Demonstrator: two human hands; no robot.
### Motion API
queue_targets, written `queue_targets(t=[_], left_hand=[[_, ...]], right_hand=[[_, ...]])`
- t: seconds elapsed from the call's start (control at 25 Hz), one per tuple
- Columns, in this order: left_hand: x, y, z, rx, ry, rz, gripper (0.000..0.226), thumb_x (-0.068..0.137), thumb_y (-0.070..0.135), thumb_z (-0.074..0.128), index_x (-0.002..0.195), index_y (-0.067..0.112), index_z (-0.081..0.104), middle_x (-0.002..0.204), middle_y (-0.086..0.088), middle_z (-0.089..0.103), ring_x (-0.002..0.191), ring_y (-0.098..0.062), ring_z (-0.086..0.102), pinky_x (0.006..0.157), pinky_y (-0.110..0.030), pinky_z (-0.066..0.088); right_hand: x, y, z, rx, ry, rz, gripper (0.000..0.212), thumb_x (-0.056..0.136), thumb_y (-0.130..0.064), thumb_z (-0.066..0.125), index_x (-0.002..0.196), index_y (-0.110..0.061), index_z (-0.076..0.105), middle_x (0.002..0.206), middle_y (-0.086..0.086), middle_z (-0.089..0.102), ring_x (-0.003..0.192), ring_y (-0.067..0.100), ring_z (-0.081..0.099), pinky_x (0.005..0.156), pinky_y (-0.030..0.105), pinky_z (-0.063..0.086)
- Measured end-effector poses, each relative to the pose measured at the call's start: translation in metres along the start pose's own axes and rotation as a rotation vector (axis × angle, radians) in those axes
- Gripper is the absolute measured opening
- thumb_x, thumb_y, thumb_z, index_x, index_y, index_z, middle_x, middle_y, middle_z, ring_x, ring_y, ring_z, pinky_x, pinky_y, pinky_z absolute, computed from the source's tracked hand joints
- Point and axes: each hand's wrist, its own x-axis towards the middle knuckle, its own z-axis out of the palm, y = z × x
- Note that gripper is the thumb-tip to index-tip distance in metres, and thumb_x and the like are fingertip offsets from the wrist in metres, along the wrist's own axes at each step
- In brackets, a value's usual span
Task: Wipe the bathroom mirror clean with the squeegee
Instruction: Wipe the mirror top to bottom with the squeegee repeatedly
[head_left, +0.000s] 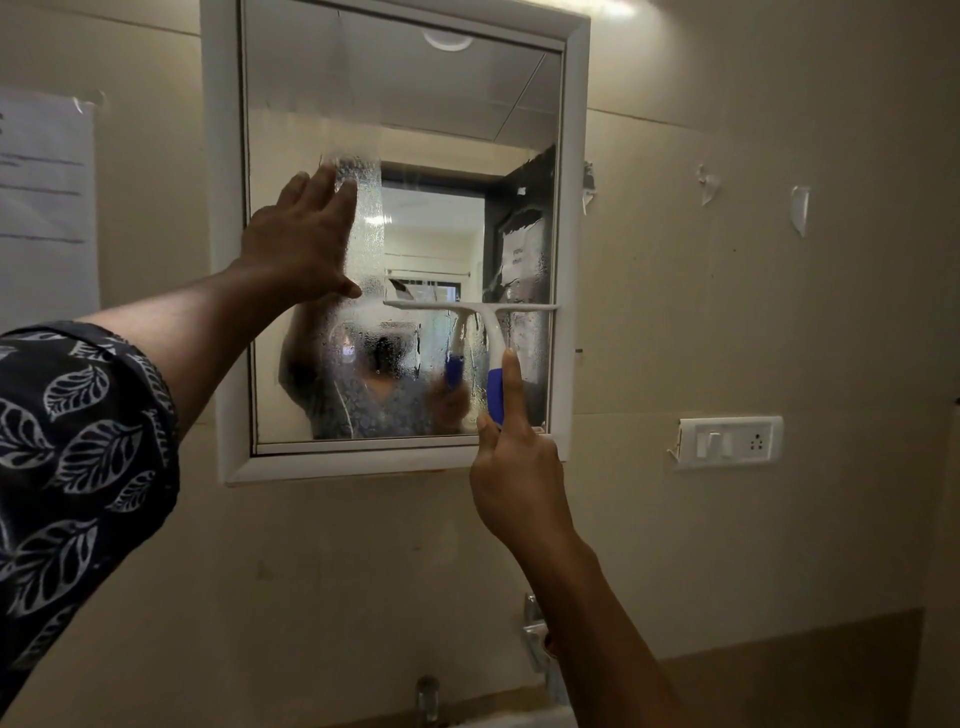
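The white squeegee with the blue grip is sitting blade-flat across the wet mirror, right of frame center. The right hand is gripping its handle, forefinger stretched along it. The left hand is pressing open-palmed on the glass, mid-left. A switch plate is hanging on the wall at right.

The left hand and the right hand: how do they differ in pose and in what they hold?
The left hand lies flat, fingers straight, against the mirror and holds nothing; the right hand grips the squeegee by its handle. The left hand is higher, at the glass's left side; the right hand is lower, near the bottom right corner. Both reach toward the mirror.
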Motion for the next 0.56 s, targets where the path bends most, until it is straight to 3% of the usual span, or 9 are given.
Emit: queue_targets(t=[0.12, 0.24, 0.56], left_hand=[[0.0, 0.0, 0.001, 0.002, -0.001, -0.001, 0.114, 0.064, 0.036, 0.083, 0.15, 0.016, 0.01, 0.159, -0.007, 0.0, 0.146, -0.029, 0.004, 0.11, -0.054, 0.027], [0.001, -0.001, 0.001, 0.001, -0.006, -0.006, 0.115, 0.064, 0.036, 0.082, 0.15, 0.017, 0.009, 0.159, -0.007, -0.001, 0.146, -0.03, 0.004, 0.11, -0.054, 0.026], [0.001, 0.001, 0.001, 0.0, 0.0, -0.01, 0.115, 0.064, 0.035, 0.083, 0.15, 0.017, 0.009, 0.159, -0.008, 0.0, 0.146, -0.03, 0.004, 0.11, -0.053, 0.026]], right_hand=[[-0.008, 0.005, -0.002, -0.02, -0.026, 0.019, 0.068, 0.099, -0.032, 0.036, 0.13, -0.054, -0.021, 0.089, -0.001, 0.049, 0.063, 0.002, 0.045, 0.066, 0.023, 0.044], [-0.014, 0.006, -0.003, -0.025, -0.045, 0.06, 0.068, 0.099, -0.032, 0.036, 0.136, -0.053, -0.017, 0.089, -0.001, 0.048, 0.061, 0.003, 0.045, 0.052, 0.014, 0.033], [-0.032, 0.008, -0.005, -0.054, -0.087, 0.115, 0.068, 0.099, -0.032, 0.035, 0.136, -0.053, -0.019, 0.068, -0.009, 0.041, 0.052, 0.005, 0.043, 0.042, 0.013, 0.027]])
